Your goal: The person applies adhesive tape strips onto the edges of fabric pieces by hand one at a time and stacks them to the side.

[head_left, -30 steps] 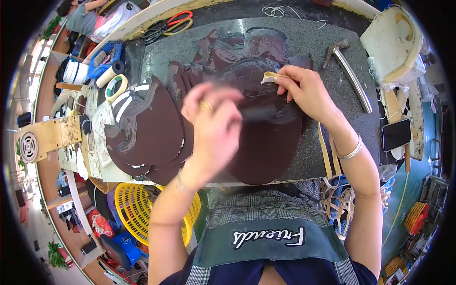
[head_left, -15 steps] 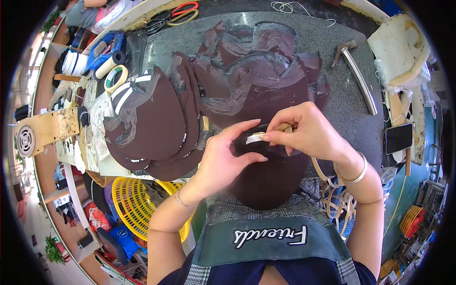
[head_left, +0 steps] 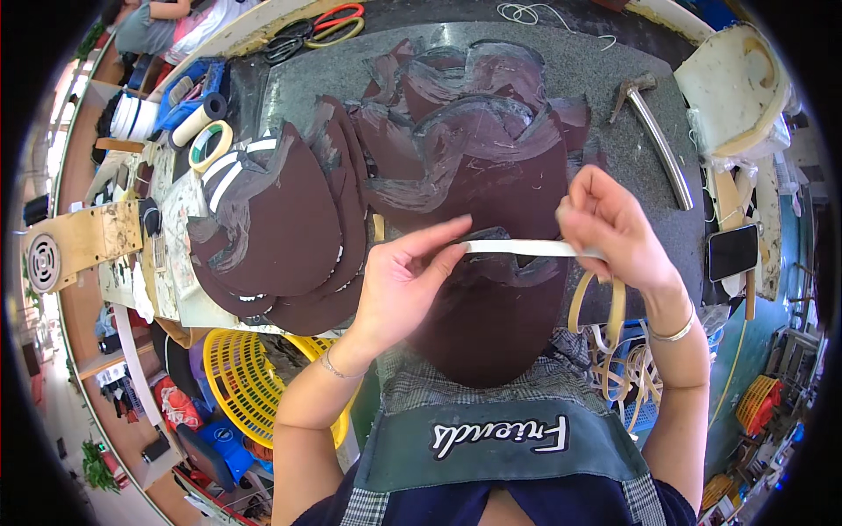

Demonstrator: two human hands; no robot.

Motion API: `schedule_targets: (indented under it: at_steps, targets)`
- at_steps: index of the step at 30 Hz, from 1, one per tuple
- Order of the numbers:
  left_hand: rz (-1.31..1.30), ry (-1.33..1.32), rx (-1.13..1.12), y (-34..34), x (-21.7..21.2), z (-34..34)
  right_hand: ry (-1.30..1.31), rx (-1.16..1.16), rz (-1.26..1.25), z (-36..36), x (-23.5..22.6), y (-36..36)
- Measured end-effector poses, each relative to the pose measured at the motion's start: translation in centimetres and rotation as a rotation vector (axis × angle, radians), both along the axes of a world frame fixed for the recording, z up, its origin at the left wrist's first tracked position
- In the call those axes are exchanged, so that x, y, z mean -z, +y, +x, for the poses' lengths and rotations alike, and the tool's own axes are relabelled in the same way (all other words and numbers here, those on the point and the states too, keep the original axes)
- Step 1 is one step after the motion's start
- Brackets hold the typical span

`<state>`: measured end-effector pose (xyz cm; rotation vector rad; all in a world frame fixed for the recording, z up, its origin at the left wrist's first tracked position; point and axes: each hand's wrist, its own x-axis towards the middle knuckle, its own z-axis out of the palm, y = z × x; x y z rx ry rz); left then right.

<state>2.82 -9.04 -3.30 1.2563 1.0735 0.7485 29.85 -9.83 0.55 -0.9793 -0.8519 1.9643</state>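
Both hands' grip pinched on white strip (head_left: 517, 248), left hand (head_left: 405, 279), right hand (head_left: 614, 230), above dark-brown leather piece (head_left: 491, 324).

Dark speckled worktable (head_left: 614, 61) fills the centre; wooden bench (head_left: 83, 237) runs down the left | yellow basket (head_left: 241, 373) sits on the floor below | orange crate (head_left: 759, 399) far right; bright daylight

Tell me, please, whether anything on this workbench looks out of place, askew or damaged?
Nothing stands out. Both hands, left hand and right hand, stretch a white strip flat over the dark brown piece; the other brown pieces lie overlapped beside it.
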Motion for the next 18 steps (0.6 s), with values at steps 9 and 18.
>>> schedule_targets:
  at_steps: [9,18]
  targets:
    - [0.204,0.157,-0.002,0.4,-0.5,3.7,-1.022,-0.009,0.84,-1.6,1.2,-0.9]
    - [0.523,0.154,-0.424,2.2,-9.1,-0.9,-1.075,0.213,1.239,-0.7,-3.4,-4.2]
